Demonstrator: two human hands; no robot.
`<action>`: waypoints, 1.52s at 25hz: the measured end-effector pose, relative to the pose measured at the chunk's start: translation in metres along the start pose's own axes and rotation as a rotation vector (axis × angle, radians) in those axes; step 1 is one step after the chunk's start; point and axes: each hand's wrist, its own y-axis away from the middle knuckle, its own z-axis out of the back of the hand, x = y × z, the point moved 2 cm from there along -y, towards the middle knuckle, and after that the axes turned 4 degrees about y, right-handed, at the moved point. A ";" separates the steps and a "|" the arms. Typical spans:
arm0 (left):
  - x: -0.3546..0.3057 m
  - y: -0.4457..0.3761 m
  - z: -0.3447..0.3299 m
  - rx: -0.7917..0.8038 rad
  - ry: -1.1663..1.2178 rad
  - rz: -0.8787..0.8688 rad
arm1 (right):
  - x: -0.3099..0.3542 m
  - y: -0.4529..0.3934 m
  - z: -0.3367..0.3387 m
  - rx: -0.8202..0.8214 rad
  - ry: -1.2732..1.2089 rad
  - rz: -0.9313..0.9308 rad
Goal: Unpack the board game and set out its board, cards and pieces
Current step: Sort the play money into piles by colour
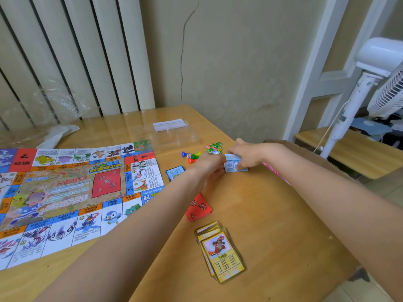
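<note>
The colourful game board [65, 192] lies unfolded on the left of the wooden table [272, 214]. Both hands meet at the table's far right over a stack of blue play money [234, 165]: my left hand [209, 168] grips its left end and my right hand [246, 154] pinches its right end. Nearby lie a blue card deck [174, 172], a red card deck [199, 208] partly under my left forearm, and a fanned yellow card deck [220, 251]. Small coloured pawns and a die [190, 156] sit beside green tokens [214, 148].
A clear plastic tray [174, 136] and a white paper packet [169, 125] sit behind the pieces. Crumpled plastic wrap [56, 131] lies at the back left. A cardboard box edge [305, 153] lines the table's right side. A white fan [370, 83] stands further right.
</note>
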 end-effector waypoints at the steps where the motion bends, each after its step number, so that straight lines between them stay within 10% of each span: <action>1: 0.001 -0.001 -0.001 0.002 -0.002 0.000 | 0.000 0.002 -0.002 -0.009 -0.031 0.006; 7: 0.002 0.000 0.011 -0.035 0.036 -0.082 | 0.001 0.014 -0.004 -0.086 -0.240 -0.004; 12: -0.019 0.020 0.027 -0.038 0.298 -0.139 | 0.041 0.027 0.016 -0.076 -1.631 0.213; 22: -0.027 0.054 0.062 0.350 0.590 -0.053 | 0.084 0.031 0.012 -0.367 -1.406 0.122; 38: -0.023 0.067 0.088 0.030 0.378 -0.143 | 0.092 0.033 0.000 -0.386 -1.882 0.084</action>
